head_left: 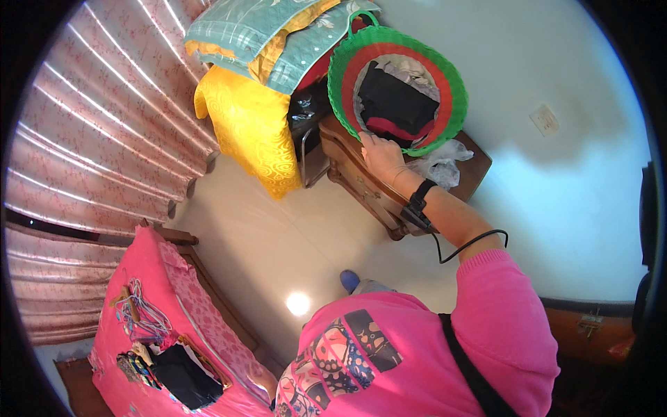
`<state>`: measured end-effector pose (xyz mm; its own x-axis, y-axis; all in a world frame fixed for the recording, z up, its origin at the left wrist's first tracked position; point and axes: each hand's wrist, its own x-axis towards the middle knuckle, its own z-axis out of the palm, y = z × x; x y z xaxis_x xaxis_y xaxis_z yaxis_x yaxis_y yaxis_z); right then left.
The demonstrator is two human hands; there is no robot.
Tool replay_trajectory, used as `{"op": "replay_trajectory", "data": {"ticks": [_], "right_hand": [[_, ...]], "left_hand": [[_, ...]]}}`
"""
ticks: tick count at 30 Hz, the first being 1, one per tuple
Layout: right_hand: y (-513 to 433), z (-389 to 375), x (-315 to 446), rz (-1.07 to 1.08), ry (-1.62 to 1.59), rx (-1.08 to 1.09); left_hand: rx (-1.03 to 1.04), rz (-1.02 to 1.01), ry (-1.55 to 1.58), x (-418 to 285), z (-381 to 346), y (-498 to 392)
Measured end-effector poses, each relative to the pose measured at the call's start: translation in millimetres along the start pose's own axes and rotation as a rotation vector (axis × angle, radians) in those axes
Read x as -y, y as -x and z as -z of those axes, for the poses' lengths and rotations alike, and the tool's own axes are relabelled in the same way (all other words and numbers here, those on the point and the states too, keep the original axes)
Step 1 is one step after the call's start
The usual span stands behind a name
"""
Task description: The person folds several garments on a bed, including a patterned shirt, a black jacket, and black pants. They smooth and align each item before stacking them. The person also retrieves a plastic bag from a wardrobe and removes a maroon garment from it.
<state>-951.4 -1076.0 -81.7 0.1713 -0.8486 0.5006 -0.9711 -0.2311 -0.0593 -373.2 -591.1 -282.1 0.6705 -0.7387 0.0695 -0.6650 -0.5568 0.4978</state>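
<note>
At the upper right my right hand (383, 156), with a black band at the wrist, grips the near rim of a green and red woven plastic basket (452, 99). The basket is on a wooden cabinet and holds folded black cloth (396, 99), with pink and pale cloth around it. My left hand (262, 380) is low at the bed's edge, partly hidden by my pink top; its fingers are unclear. On the pink bed cover (130, 281) lie a stack of folded black clothes (187, 375), small patterned cloths (136, 369) and a bundle of hangers (143, 313).
The wooden cabinet (359, 182) bears a clear plastic bag (443, 164) beside the basket. Left of it, yellow cloth (250, 125) and teal quilted bedding (234, 36) drape over a metal-legged piece of furniture. Pink curtains (104, 130) hang at the left. Tiled floor (260, 240) lies between bed and cabinet.
</note>
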Motion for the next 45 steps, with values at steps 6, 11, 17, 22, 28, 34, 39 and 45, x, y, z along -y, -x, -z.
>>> {"op": "replay_trajectory", "data": {"ticks": [6,11,17,22,28,34,39,45], "right_hand": [[-3,-3,0,0.033,-0.007,-0.028],[-14,9,-8,0.002,-0.007,0.028],[-36,30,-49,0.011,0.164,-0.271],[-16,30,-52,-0.166,0.302,-0.171],[45,2,49,0.196,0.082,-0.041],[86,-43,210,0.494,-0.395,0.325],[109,-47,355,0.588,-0.578,0.617],[161,-46,493,0.833,-0.663,0.861]], "left_hand": [[0.034,0.091,0.000,-26,-1,25],[0.024,0.213,0.175,-45,1,33],[0.046,0.257,-0.015,-46,11,48],[0.030,0.305,0.016,-25,21,56],[0.039,0.417,0.100,41,29,98],[0.081,0.431,0.009,132,47,178],[-0.059,0.899,0.057,173,75,264],[-0.160,1.282,0.250,174,106,357]]}}
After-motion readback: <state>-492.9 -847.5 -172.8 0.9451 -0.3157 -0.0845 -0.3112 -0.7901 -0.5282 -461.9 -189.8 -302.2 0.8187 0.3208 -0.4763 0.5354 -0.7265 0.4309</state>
